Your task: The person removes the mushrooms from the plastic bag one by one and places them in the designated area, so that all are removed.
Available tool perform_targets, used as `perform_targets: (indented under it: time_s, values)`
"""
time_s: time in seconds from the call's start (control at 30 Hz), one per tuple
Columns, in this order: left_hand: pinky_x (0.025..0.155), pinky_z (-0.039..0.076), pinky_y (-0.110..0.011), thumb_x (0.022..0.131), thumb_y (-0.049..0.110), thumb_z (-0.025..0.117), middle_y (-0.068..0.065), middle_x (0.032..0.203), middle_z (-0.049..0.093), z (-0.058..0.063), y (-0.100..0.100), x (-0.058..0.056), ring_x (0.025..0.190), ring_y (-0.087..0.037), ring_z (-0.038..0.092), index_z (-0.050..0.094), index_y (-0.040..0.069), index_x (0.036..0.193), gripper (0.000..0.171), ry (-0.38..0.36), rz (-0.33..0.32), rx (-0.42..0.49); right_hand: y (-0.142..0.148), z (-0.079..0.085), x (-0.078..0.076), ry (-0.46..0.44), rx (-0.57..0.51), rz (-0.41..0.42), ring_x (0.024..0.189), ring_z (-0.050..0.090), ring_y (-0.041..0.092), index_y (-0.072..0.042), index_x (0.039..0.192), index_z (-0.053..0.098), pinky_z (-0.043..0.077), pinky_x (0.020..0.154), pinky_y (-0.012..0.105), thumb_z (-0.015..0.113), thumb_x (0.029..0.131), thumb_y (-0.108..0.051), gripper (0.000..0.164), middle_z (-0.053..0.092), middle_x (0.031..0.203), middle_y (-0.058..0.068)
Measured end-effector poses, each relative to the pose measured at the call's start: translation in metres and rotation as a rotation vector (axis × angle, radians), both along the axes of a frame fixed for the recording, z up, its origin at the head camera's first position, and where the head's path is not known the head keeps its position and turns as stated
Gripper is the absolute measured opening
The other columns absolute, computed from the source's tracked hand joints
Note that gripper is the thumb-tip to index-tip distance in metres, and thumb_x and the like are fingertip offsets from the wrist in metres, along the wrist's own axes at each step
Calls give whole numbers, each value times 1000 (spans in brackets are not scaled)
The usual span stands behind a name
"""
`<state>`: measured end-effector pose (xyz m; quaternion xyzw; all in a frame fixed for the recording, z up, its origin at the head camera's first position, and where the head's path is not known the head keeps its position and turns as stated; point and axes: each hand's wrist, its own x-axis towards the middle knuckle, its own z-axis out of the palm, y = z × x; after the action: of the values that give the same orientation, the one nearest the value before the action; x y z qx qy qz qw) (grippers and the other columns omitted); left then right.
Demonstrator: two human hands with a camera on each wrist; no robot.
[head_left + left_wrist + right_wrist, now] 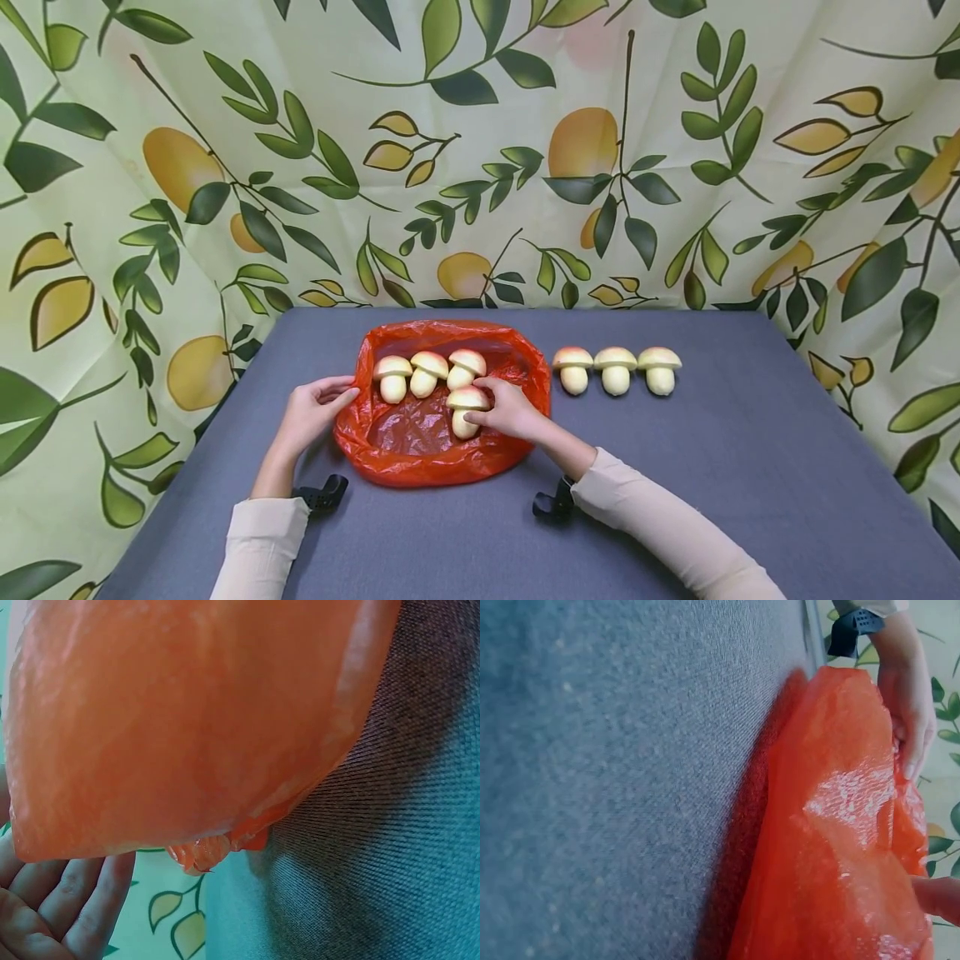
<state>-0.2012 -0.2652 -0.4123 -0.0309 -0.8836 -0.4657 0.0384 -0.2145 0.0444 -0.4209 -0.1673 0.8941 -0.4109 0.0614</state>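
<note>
An opened red plastic bag lies on the table, its rim rolled outward. Three mushrooms with pale stems and yellow-red caps stand in a row along the inside back. My right hand reaches over the bag's right side and pinches another mushroom between thumb and fingers, just in front of that row. At the left rim, my left hand holds the bag's edge with thumb and fingertips. In the left wrist view the bag covers part of that hand's fingers.
To the right of the bag, three more mushrooms stand side by side on the grey-blue tablecloth. A leaf-and-fruit patterned curtain hangs behind the table and along both sides. Black wrist devices sit below both wrists.
</note>
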Motion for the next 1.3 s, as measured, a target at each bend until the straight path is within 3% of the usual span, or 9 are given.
perform_targets:
  time_s: [0.43,0.73,1.3]
  values:
    - [73,49,-8,92,19,65,-27,110,69,1,0,-1,78,17,56,64,-6,120,37,-5,6,6,-7,-10,-8,-87,-65,-46,105,64,30,5,122,60,51,92,41,81,75,-20,57,67,117,21]
    - [72,49,-8,92,19,65,-28,110,69,0,0,-1,77,17,56,64,-6,119,37,-4,10,2,-9,-13,-9,-102,-112,-88,99,64,25,4,118,63,53,86,35,80,76,-17,50,69,111,18]
    - [72,49,-8,92,18,64,-28,109,69,-1,-1,-2,77,17,56,64,-6,119,36,1,16,6,-8,-13,-8,-121,-123,-89,101,64,26,4,121,61,53,86,37,79,78,-18,51,68,114,19]
